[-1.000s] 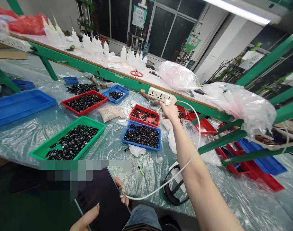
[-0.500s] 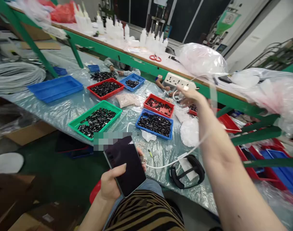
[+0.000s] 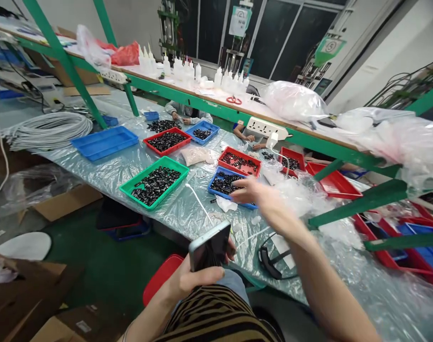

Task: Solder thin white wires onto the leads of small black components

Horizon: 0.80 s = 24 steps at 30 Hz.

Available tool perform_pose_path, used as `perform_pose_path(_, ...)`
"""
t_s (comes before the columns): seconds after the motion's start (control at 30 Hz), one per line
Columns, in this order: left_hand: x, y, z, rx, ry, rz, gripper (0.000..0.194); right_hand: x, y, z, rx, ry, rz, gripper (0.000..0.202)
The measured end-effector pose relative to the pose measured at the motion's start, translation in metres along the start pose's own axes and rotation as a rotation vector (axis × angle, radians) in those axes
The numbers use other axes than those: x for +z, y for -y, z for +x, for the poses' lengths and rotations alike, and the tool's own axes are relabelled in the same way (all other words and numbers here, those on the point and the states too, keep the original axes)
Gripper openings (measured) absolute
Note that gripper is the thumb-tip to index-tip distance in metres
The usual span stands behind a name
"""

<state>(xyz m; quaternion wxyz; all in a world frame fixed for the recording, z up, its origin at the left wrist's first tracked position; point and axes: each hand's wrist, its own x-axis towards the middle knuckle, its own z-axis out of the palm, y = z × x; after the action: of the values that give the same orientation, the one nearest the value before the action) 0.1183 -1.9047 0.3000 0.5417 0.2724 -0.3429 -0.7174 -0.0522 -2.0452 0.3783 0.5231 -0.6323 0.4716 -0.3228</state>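
Note:
My left hand (image 3: 202,279) is wrapped round a smartphone (image 3: 212,247), tilted up above my lap with its dark screen toward me. A white cable (image 3: 199,199) lies on the table, its near part hidden behind the phone. Slightly blurred, my right hand (image 3: 255,194) is held in the air with its fingers stretched out and nothing visible in them. Beneath it, partly covered, is a blue tray (image 3: 212,191) of small black parts. A white charger plug (image 3: 272,141) sits in the power strip (image 3: 262,127), with a cable hanging from it.
A green tray (image 3: 183,178) and red trays (image 3: 234,151) hold black parts. A black headband-like strap (image 3: 269,266) lies near the table edge. Green shelf posts (image 3: 339,209) stand at the right. Across the table are other people's hands (image 3: 250,137). White bottles (image 3: 218,76) line the shelf.
My right hand has come back from beside the power strip to above the blue tray. The plug now shows in the strip. The phone in my left hand has tipped more upright.

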Motion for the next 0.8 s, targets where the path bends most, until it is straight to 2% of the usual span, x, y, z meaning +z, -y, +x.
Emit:
perform_pose_path(0.1,0.004,0.006,-0.009,-0.031,0.022,0.030,0.046,0.043,-0.006,0.010,0.103,0.285,0.165,0.065)
perform_pose_path(0.17,0.003,0.012,-0.016,-0.032,0.000,0.012,0.042,0.067,-0.005,0.028,0.139,0.385,0.251,0.065)
perform_pose_path(0.27,-0.005,0.021,-0.027,-0.012,-0.085,-0.070,0.044,0.087,0.008,0.050,0.140,0.412,0.335,0.052)
perform_pose_path(0.4,-0.029,0.021,-0.040,0.075,-0.288,-0.258,0.045,0.083,0.028,0.050,0.067,0.347,0.424,0.039)
perform_pose_path(0.5,-0.049,0.007,-0.050,0.236,-0.445,-0.388,0.043,0.078,0.026,0.023,-0.109,0.270,0.401,0.035)
perform_pose_path(0.53,-0.055,0.002,-0.054,0.288,-0.480,-0.421,0.044,0.079,0.020,0.010,-0.121,0.269,0.360,0.033)
perform_pose_path(0.63,-0.065,-0.013,-0.064,0.394,-0.541,-0.479,0.054,0.089,-0.008,-0.038,-0.078,0.216,0.296,0.028)
perform_pose_path(0.8,-0.065,-0.025,-0.065,0.433,-0.601,-0.495,0.056,0.113,-0.056,-0.109,0.019,0.270,0.226,0.037)
